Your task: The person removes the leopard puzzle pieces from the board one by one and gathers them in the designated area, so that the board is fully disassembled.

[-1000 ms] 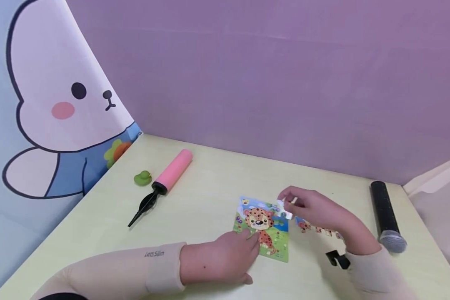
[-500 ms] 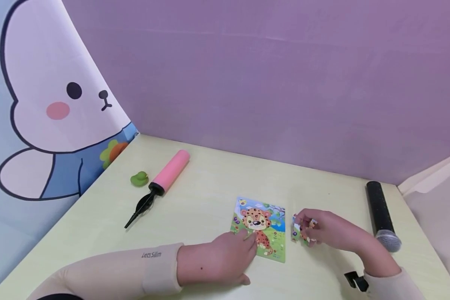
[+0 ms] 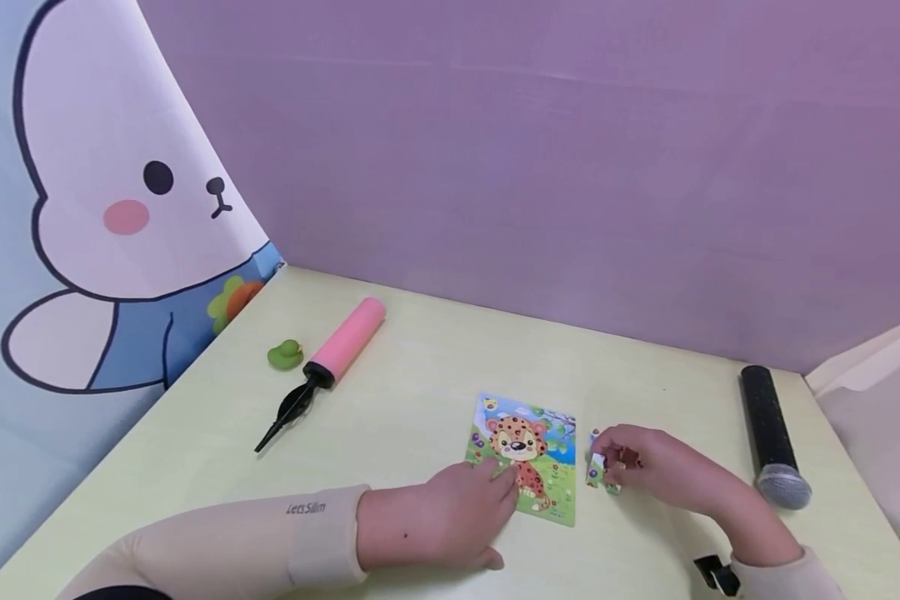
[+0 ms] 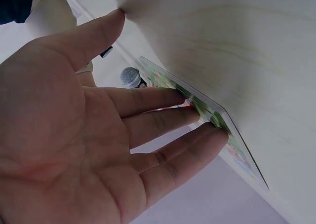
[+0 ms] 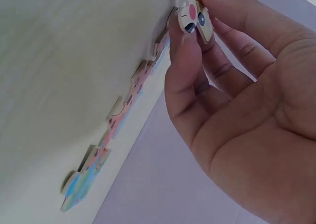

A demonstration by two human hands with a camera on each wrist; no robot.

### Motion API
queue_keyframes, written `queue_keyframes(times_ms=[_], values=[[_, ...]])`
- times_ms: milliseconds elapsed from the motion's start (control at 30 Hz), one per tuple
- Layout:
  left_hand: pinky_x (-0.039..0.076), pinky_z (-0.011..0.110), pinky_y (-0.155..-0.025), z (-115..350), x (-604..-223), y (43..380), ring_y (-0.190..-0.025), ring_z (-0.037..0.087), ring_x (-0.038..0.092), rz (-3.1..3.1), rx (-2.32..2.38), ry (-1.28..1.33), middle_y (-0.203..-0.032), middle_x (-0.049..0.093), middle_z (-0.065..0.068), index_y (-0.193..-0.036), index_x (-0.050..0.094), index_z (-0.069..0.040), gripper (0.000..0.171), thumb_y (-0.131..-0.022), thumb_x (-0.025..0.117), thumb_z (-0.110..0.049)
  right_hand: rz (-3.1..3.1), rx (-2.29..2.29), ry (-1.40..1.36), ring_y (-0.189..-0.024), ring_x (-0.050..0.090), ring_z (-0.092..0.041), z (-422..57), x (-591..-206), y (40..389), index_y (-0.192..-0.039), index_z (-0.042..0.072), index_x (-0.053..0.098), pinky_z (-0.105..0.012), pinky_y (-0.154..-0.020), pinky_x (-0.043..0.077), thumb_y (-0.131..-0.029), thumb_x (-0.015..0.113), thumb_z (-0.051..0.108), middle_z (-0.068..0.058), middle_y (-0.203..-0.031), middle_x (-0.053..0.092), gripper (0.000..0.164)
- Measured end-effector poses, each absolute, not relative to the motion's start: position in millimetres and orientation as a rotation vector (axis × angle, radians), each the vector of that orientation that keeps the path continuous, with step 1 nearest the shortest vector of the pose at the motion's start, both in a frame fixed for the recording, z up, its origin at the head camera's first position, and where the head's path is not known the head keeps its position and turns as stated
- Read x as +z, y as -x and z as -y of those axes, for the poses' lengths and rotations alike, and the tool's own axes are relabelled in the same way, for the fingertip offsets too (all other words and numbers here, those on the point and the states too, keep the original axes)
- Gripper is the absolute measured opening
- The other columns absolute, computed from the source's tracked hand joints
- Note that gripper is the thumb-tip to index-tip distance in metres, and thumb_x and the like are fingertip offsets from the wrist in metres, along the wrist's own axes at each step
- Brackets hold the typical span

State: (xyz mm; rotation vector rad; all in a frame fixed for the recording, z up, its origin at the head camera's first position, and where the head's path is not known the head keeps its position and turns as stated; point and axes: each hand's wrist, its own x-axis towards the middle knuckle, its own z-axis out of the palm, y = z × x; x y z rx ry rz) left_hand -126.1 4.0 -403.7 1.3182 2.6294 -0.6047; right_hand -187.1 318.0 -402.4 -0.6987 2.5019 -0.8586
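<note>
A leopard picture card (image 3: 558,479) lies on the table in the middle of the head view. My left hand (image 3: 465,508) rests its fingertips on the card's lower left part; the left wrist view has these fingers (image 4: 163,120) fairly straight over its edge. Right of the card, my right hand (image 3: 648,467) pinches a jigsaw piece (image 5: 190,14) between thumb and fingers. The piece bears an eye and a pink cheek. More jigsaw pieces (image 5: 86,177) lie in a row on the table in the right wrist view. In the head view my right hand hides most of them.
Far left on the table are a pink hand pump (image 3: 348,337) with a black nozzle and a green rubber duck (image 3: 286,355). A black microphone (image 3: 768,425) lies at the right. A purple backdrop (image 3: 495,167) stands behind the table.
My right hand has left the card's upper right corner, where it held a piece, and moved right and down to the loose pieces. My left hand has stayed on the card.
</note>
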Motion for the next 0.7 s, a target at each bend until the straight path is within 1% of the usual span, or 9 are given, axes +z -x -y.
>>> queue_keyframes(times_ms=[167,333,500,700], values=[[0.054,0.027,-0.116,-4.6,-403.9,125.5,-0.156,0.019,0.044,-2.636,-0.633,-1.328,-0.173,0.039,-0.001,-0.165,0.042,-0.021,0.089,-0.099,0.043,-0.081,-2.552,-0.808,0.695,-0.083,0.056,0.000,-320.4,-403.8,185.7,-0.116,0.016,0.072,-0.020,-0.067,0.050,-0.096,0.077,0.013,0.008,-0.095,0.069,0.020],[0.055,0.028,-0.115,-4.7,-404.6,125.6,-0.156,0.019,0.044,-2.634,-0.635,-1.325,-0.173,0.039,-0.001,-0.165,0.041,-0.021,0.090,-0.099,0.043,-0.081,-2.554,-0.837,0.726,-0.084,0.056,0.000,-321.6,-405.9,184.9,-0.117,0.016,0.076,-0.020,-0.067,0.052,-0.094,0.081,0.017,0.003,-0.100,0.067,0.024],[0.054,0.028,-0.116,-4.4,-405.2,125.2,-0.156,0.019,0.044,-2.636,-0.634,-1.322,-0.174,0.038,-0.001,-0.166,0.041,-0.021,0.090,-0.099,0.043,-0.081,-2.590,-0.780,0.731,-0.080,0.051,-0.001,-322.7,-407.3,185.1,-0.118,0.018,0.079,-0.019,-0.064,0.050,-0.091,0.085,0.021,0.000,-0.102,0.062,0.029],[0.054,0.027,-0.117,-4.2,-405.2,124.8,-0.156,0.019,0.044,-2.644,-0.651,-1.321,-0.174,0.038,-0.001,-0.166,0.040,-0.021,0.091,-0.099,0.043,-0.082,-2.593,-0.761,0.763,-0.077,0.049,0.000,-323.0,-409.6,187.4,-0.117,0.018,0.079,-0.019,-0.062,0.048,-0.090,0.085,0.017,0.003,-0.097,0.062,0.028]])
